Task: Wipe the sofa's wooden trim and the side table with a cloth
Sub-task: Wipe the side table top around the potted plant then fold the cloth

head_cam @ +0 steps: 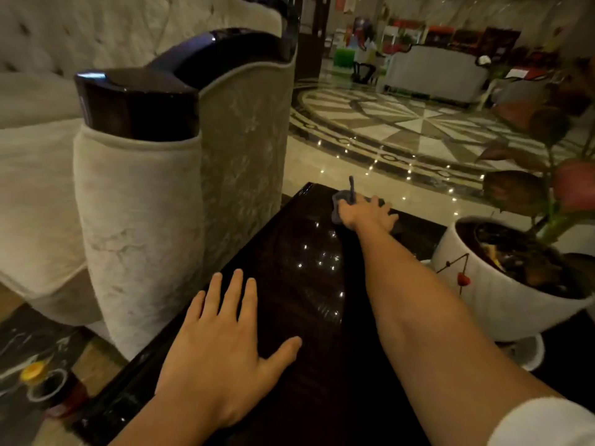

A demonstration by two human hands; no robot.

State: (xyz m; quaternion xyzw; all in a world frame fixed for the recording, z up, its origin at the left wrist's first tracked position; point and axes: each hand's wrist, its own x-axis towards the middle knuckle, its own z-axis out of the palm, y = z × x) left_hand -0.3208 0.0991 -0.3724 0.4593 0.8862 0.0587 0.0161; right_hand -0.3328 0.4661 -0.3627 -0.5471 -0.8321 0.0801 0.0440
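The dark glossy side table (299, 291) fills the lower middle of the view. My right hand (370, 215) reaches to its far end and presses a small blue-grey cloth (338, 201) onto the top; most of the cloth is hidden under the palm. My left hand (225, 346) lies flat on the near part of the table, fingers spread, holding nothing. To the left stands the pale upholstered sofa arm (141, 220), capped by dark polished wooden trim (138, 104) that curves up along the backrest.
A white bowl-shaped planter (502, 300) with a pink-leaved plant stands on the table's right side, close to my right forearm. Cups with a yellow lid (35, 371) sit on the floor at lower left. Patterned marble floor (402, 123) and another sofa (434, 74) lie beyond.
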